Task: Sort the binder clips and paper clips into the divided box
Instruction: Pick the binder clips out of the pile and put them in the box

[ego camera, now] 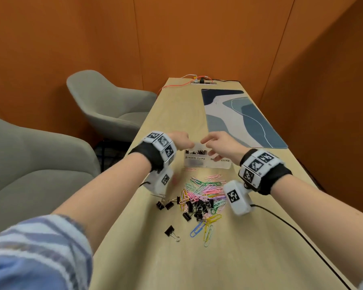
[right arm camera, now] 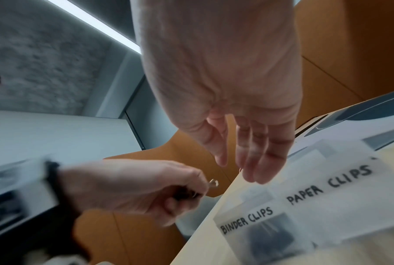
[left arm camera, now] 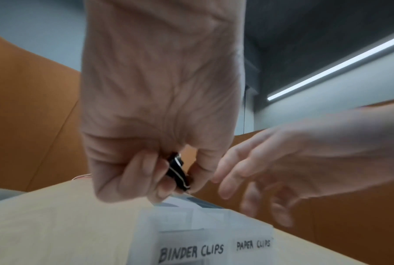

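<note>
A translucent divided box (ego camera: 208, 162) stands mid-table, labelled BINDER CLIPS on its left half (left arm camera: 191, 251) and PAPER CLIPS on its right (right arm camera: 327, 184). Black clips lie in the left compartment (ego camera: 196, 152). My left hand (ego camera: 180, 141) hovers over that side and pinches a black binder clip (left arm camera: 177, 172) between thumb and fingers; the clip also shows in the right wrist view (right arm camera: 186, 192). My right hand (ego camera: 216, 141) hangs above the paper clip side, fingers straight and loose (right arm camera: 257, 157), holding nothing. A mixed pile of coloured paper clips (ego camera: 205, 191) and black binder clips (ego camera: 194, 208) lies in front of the box.
One stray binder clip (ego camera: 171, 232) lies nearest me, two more (ego camera: 165, 205) left of the pile. A blue patterned mat (ego camera: 239, 118) covers the far right of the table. Grey chairs (ego camera: 105, 101) stand left. A black cable (ego camera: 291, 229) trails along the right side.
</note>
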The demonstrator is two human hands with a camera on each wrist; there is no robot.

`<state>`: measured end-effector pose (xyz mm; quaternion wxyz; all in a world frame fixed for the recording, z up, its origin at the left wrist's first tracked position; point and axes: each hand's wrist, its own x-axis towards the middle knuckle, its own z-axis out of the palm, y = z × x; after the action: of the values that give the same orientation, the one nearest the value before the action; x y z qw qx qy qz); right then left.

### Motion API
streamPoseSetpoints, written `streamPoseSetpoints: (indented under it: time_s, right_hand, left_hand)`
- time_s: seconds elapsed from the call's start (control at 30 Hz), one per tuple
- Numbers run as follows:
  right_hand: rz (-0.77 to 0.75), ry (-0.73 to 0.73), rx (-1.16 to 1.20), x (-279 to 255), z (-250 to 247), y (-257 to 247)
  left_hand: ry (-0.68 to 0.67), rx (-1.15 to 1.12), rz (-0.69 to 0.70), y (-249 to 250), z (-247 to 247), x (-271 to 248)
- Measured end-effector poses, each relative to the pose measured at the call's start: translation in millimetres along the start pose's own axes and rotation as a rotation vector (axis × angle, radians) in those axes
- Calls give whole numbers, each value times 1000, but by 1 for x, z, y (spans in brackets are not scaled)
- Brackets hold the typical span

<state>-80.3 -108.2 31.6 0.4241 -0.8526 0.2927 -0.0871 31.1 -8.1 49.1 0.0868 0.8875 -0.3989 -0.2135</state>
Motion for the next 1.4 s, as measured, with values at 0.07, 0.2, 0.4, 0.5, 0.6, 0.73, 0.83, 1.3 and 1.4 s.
streamPoseSetpoints:
  time_s: [0.07,0.2,0.4,0.5,0.6,0.73,0.83,1.3,1.4]
  right_hand:
    - [-13,-25,-8,-10,-2,8]
    - [-26,-70,-36,-24,-5,19]
    - [-180,-197,-198,-46,5,17]
    - [-288,-298,-423,-59,17,15]
    - [-323,-319,-590,-69,28,14]
    - [-397,-408,-669,-72,50,15]
    - [-397,-453,-685,-69,63,16]
    - [-223,-120,-426,-39,40,23]
    - [-221,-78,-476,-39,39,26]
  left_hand:
    - [24,-58,0,8,2,13]
    - [56,-117,-7,13,7,30]
    - [94,-283,28,10,9,33]
    - [167,-269,84,1,4,20]
    - [173,-245,154,-12,0,-6]
    - [-142,-53,134,-31,11,-45]
    - [-275,90,55,-47,26,-62]
    - [-229,151,93,-51,68,-74]
    - [-219,141,109,-52,68,-70]
